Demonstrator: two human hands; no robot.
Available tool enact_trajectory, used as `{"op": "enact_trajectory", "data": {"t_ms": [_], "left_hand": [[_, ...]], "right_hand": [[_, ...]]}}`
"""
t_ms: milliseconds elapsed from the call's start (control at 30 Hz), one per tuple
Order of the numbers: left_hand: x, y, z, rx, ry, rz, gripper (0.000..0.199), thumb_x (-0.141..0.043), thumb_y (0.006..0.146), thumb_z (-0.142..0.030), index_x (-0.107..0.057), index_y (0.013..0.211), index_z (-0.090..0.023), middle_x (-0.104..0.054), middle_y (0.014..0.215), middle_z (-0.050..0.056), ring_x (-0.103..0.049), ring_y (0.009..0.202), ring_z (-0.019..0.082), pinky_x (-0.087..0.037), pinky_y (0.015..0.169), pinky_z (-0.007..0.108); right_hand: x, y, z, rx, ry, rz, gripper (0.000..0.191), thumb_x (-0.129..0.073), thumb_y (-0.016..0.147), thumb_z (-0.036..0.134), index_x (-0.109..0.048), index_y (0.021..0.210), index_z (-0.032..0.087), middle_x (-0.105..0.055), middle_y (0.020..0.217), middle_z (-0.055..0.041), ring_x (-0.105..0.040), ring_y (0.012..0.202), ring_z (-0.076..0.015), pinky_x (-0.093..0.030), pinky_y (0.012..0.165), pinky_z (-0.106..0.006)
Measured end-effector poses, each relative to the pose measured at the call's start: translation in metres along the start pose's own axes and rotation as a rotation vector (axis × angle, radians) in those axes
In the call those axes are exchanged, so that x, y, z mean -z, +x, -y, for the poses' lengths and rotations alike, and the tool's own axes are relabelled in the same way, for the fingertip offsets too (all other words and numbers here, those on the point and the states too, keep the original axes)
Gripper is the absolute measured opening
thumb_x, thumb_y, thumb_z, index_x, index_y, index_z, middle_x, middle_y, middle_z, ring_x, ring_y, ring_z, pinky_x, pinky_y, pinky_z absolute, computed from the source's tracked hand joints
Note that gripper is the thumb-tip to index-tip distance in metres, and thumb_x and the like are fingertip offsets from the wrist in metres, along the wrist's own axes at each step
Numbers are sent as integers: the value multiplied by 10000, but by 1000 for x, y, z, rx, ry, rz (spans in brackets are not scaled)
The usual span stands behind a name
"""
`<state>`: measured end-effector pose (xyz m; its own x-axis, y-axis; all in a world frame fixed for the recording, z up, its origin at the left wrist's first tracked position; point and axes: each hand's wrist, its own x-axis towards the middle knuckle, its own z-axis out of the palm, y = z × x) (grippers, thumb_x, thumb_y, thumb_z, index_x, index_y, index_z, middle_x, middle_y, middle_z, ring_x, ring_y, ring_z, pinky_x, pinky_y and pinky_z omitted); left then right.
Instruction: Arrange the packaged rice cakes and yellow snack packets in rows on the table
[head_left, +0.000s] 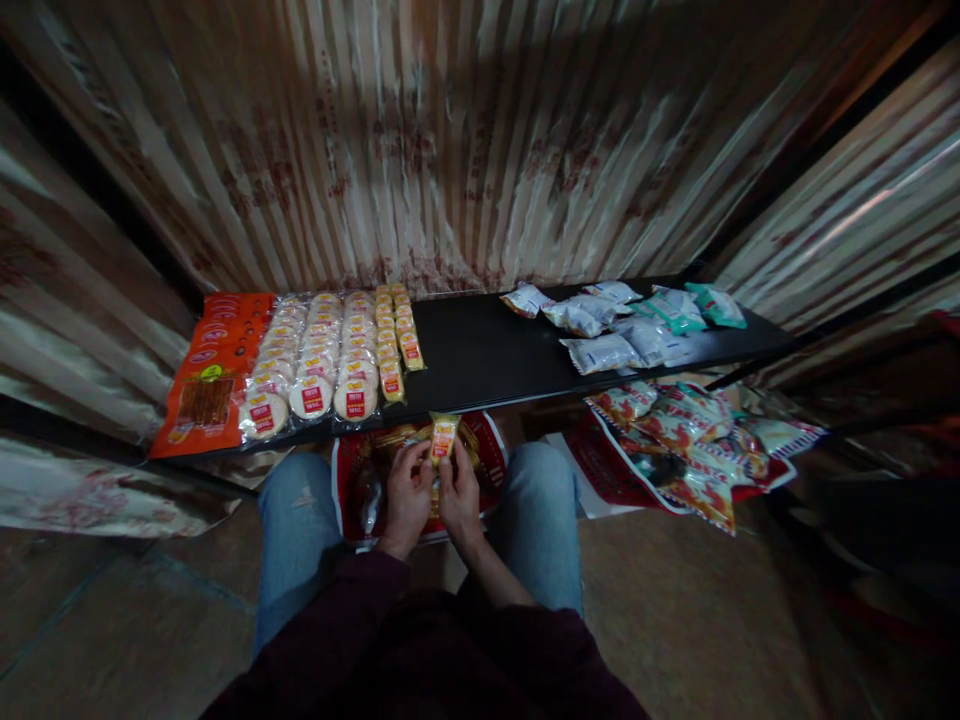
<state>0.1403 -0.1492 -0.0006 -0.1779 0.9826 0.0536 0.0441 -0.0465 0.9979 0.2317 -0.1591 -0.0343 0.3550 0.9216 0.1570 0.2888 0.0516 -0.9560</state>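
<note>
Between my knees, my left hand (409,492) and my right hand (458,490) both pinch a small yellow snack packet (444,436) with a red and white label. I hold it upright over an open red bag (493,455), in which more yellow packets lie, partly hidden by my hands. On the black shelf (480,345) ahead, matching yellow packets (391,380) overlap in two columns. Left of them run three columns of round crackers (355,398) in clear wrappers, then a flat orange snack bag (212,375).
White snack packets (602,353) and green ones (724,305) lie on the shelf's right side. Below them, a second red bag (600,455) is heaped with larger snack bags (694,435). A patterned curtain (450,140) hangs behind the shelf, and dark frame bars (832,325) stand at right.
</note>
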Motion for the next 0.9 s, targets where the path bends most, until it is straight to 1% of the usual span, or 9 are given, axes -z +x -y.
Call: {"op": "enact_trajectory", "data": {"t_ms": [100, 200, 300, 400, 500, 667, 800, 900], "left_hand": [[0, 3, -3, -13, 17, -13, 275, -578, 720, -80, -703, 911, -233, -655, 1034, 67, -576, 1025, 227, -406, 1000, 363], [-4, 5, -5, -40, 53, -19, 322, -553, 718, -74, -696, 953, -243, -645, 1046, 66, -576, 1024, 227, -415, 991, 366], [-9, 7, -9, -63, 95, -20, 363, -530, 730, -81, -685, 1014, -247, -631, 1041, 72, -580, 1008, 226, -437, 962, 357], [-13, 12, -16, -78, 124, -27, 369, -532, 734, -89, -685, 1033, -241, -621, 1054, 80, -578, 1021, 232, -430, 972, 355], [-17, 21, -23, -93, 129, -33, 373, -543, 727, -90, -684, 1039, -237, -615, 1077, 87, -571, 1040, 240, -420, 986, 357], [-22, 43, -33, -91, 77, -52, 415, -553, 719, -81, -649, 1103, -206, -606, 1131, 107, -562, 1074, 248, -408, 1007, 383], [-27, 54, -36, -66, -15, -46, 422, -565, 747, -105, -609, 1158, -187, -600, 1207, 116, -547, 1144, 250, -367, 1063, 396], [-30, 58, -36, -76, 36, -19, 415, -531, 790, -149, -582, 1200, -180, -568, 1296, 113, -508, 1223, 237, -327, 1107, 384]], "right_hand": [[2, 5, 7, 30, -34, 0, 462, -428, 903, 405, -535, 1295, 185, -577, 1291, -126, -507, 1228, -259, -365, 1069, -454], [3, 10, 13, 73, -53, 7, 452, -450, 896, 379, -527, 1306, 205, -565, 1295, -121, -516, 1207, -255, -377, 1059, -451], [5, 17, 17, 105, -50, 9, 458, -479, 881, 355, -518, 1316, 220, -571, 1262, -115, -521, 1188, -250, -384, 1054, -443], [7, 28, 22, 101, -35, 13, 463, -483, 874, 336, -514, 1321, 218, -580, 1208, -111, -549, 1124, -242, -427, 1005, -422], [6, 44, 27, 98, -14, 20, 464, -494, 867, 326, -519, 1318, 222, -595, 1171, -103, -575, 1053, -231, -459, 956, -398], [-3, 78, 33, 110, 61, 41, 439, -539, 835, 320, -566, 1261, 219, -618, 1188, -95, -575, 1075, -244, -440, 989, -416], [-11, 100, 28, 135, 61, 60, 405, -540, 820, 296, -597, 1213, 215, -639, 1173, -89, -590, 1054, -246, -452, 975, -409], [-17, 113, 23, 147, 11, 66, 375, -527, 813, 275, -620, 1170, 207, -654, 1154, -83, -596, 1053, -242, -451, 975, -406]]}}
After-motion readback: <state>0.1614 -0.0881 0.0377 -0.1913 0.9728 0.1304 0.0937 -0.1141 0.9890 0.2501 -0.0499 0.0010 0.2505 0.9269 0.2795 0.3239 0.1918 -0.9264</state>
